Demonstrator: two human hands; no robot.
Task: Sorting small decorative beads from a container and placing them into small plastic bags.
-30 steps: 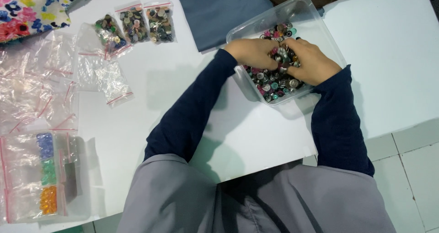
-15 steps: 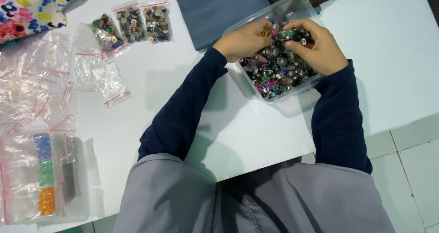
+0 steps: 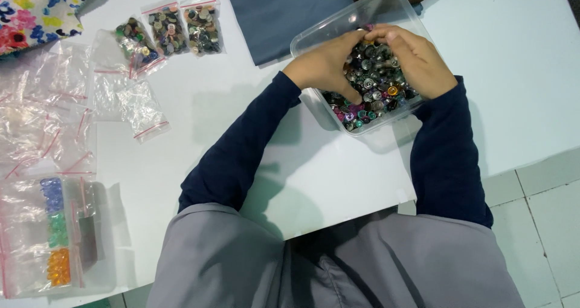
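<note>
A clear plastic tub full of mixed coloured buttons stands on the white table at the upper right. Both hands are inside it. My left hand cups the button heap from the left, fingers curled into it. My right hand cups the heap from the right, fingertips meeting the left hand at the tub's far side. Together they scoop up a mound of buttons. Dark blue sleeves cover both forearms.
Three small zip bags filled with buttons lie at the upper left, with several empty zip bags below them. A bag with blue, green and orange beads sits bottom left. Blue-grey cloth lies behind the tub; floral fabric top left.
Both hands have slid toward the tub's far side and drawn together, gathering buttons into a mound between them.
</note>
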